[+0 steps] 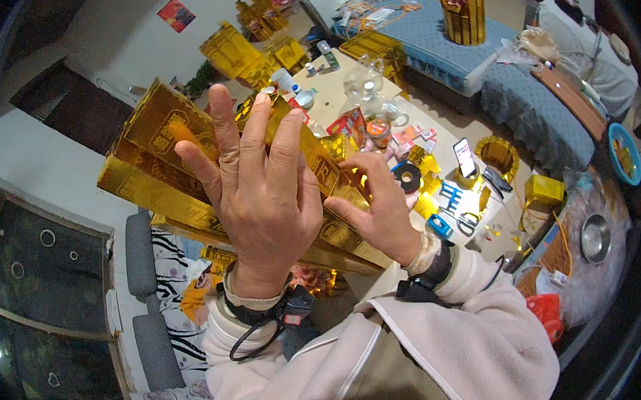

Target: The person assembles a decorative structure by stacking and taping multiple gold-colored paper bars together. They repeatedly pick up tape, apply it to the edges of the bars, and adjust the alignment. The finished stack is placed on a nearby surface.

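Observation:
A tall bundle of gold foil-covered card boxes point(164, 173) leans across the view in front of me, tilted towards the upper left. My left hand point(265, 187) is over its middle, palm down, with the fingers spread and nothing in them. Near the bundle's right side is my right hand point(375, 206), thumb and fingers curved apart at a gold box edge; whether the fingertips touch it is unclear. Right of that hand, a roll of black tape point(407, 177) lies on the table among gold foil pieces. Both wrists wear black straps with devices.
On the cream table point(440, 126) are a lit phone point(464, 157), scissors point(467, 224), a blue box point(440, 226), a gold ring point(497, 156) and bottles point(328, 55). A blue padded bench point(419, 25) holds a gold column point(460, 5). More gold boxes point(230, 51) stand behind.

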`<action>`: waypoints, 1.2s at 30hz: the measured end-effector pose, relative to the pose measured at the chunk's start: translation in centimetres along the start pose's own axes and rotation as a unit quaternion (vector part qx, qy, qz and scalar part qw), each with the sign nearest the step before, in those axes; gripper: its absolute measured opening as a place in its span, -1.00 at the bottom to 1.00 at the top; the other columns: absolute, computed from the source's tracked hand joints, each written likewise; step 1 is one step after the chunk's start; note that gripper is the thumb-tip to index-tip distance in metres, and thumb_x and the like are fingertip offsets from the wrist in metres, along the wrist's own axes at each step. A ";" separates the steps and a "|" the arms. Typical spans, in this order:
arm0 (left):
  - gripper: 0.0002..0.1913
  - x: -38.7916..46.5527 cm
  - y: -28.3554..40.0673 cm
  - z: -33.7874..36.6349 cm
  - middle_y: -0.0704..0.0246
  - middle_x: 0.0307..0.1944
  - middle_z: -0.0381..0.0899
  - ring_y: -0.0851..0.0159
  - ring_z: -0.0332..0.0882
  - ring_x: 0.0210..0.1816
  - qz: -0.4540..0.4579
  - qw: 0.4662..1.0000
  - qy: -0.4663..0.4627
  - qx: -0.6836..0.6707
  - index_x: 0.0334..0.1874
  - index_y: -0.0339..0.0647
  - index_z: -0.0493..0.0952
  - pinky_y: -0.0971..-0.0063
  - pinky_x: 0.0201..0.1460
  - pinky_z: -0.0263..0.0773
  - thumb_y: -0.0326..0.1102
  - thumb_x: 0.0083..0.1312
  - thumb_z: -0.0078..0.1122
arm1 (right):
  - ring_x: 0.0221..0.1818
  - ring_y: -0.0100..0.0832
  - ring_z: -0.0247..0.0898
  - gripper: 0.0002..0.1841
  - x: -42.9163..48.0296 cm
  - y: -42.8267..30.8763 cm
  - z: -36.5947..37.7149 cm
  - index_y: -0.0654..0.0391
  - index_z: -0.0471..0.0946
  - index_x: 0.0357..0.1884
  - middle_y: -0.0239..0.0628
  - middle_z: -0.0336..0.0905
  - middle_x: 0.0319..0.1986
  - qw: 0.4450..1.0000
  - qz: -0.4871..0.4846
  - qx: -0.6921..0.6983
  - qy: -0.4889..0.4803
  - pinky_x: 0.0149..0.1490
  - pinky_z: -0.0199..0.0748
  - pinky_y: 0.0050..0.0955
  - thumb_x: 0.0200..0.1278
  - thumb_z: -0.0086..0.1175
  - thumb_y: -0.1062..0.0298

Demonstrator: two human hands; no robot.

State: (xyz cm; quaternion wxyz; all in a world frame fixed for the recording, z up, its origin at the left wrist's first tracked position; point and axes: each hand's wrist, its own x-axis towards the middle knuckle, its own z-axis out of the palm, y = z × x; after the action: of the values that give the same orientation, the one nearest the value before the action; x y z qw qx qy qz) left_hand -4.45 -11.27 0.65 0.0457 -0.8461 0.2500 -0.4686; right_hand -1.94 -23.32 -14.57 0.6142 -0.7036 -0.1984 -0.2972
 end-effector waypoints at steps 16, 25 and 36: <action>-0.60 -0.1 -0.5 0.4 0.20 0.32 0.54 -0.03 0.05 0.61 0.005 1.000 0.010 0.008 0.12 -0.08 0.63 -0.08 0.62 -0.73 -0.41 0.19 0.22 | -0.06 0.04 0.53 -0.42 0.6 -1.2 0.9 0.27 0.36 0.13 0.00 0.43 -0.08 0.998 -0.007 -0.054 -0.016 0.00 0.58 -0.18 0.14 0.36 0.28; -0.61 -0.2 -0.6 0.2 0.23 0.35 0.52 0.01 0.05 0.62 -0.006 1.000 0.002 0.006 0.13 -0.08 0.64 -0.05 0.63 -0.71 -0.41 0.22 0.19 | -0.10 0.03 0.51 -0.53 0.6 -0.7 1.1 0.25 0.40 0.06 -0.02 0.43 -0.11 1.000 -0.018 0.016 0.019 -0.03 0.54 -0.18 0.20 0.32 0.28; -0.60 0.0 -0.6 0.0 0.20 0.33 0.54 -0.02 0.09 0.60 0.001 1.000 -0.002 -0.003 0.14 -0.10 0.64 -0.06 0.62 -0.73 -0.42 0.22 0.19 | -0.33 -0.57 0.29 -0.70 -0.6 1.7 1.4 0.20 0.45 -0.05 -0.38 0.36 -0.23 0.979 0.133 0.153 0.021 -0.23 0.33 -0.56 0.30 0.33 0.40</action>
State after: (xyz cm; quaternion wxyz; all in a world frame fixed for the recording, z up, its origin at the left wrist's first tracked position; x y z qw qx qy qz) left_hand -4.17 -10.74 0.83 0.0440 -0.8467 0.2520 -0.4665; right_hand -1.03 -22.17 -16.32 0.7530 -0.6148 -0.1330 -0.1934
